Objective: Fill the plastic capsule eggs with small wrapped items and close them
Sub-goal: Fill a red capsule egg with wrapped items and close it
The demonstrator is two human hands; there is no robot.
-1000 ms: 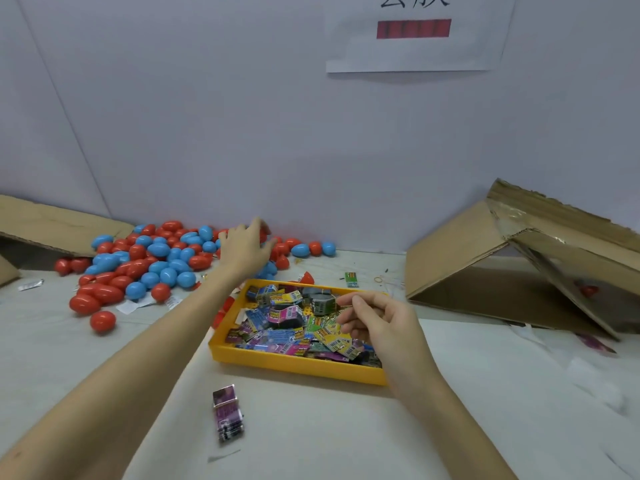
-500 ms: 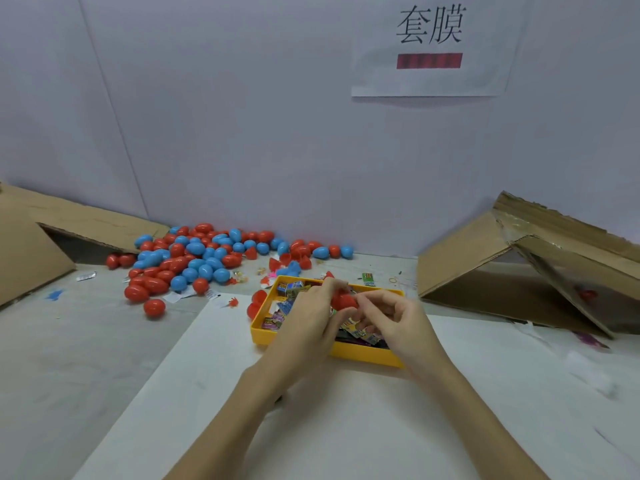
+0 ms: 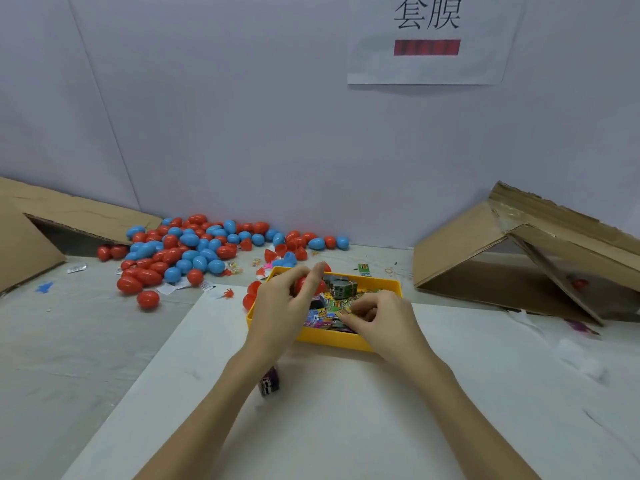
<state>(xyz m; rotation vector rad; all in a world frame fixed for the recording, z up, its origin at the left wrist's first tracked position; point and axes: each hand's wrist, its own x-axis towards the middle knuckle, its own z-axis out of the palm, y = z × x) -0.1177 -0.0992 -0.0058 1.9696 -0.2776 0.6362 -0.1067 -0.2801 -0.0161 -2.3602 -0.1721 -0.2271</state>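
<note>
Both hands have drawn apart since a moment ago, when they met over the red capsule egg (image 3: 304, 285); now the left hand (image 3: 284, 303) alone holds it, fingers curled round its middle with the forefinger lifted off the top, above the near-left part of the yellow tray (image 3: 325, 336). Whether the egg is open or snapped closed I cannot tell from here. The right hand (image 3: 377, 315) has dropped to the wrapped items (image 3: 332, 306) in the tray, its fingers (image 3: 363, 311) bent and pinching at a green-and-yellow packet just beneath them.

That egg looks a light, stiff, smooth shell, likely to slip or pop out if squeezed at its ends; round the widest part, as it is held now, seems the safest hold. The packets look thin, crinkly and weightless, best nipped by an edge.

Beyond the left fingertips lies the heap of red and blue eggs (image 3: 194, 251) against the wall. A stray purple packet (image 3: 270, 382) sits under the left forearm. Cardboard boxes (image 3: 502, 258) lie tipped at either side.
</note>
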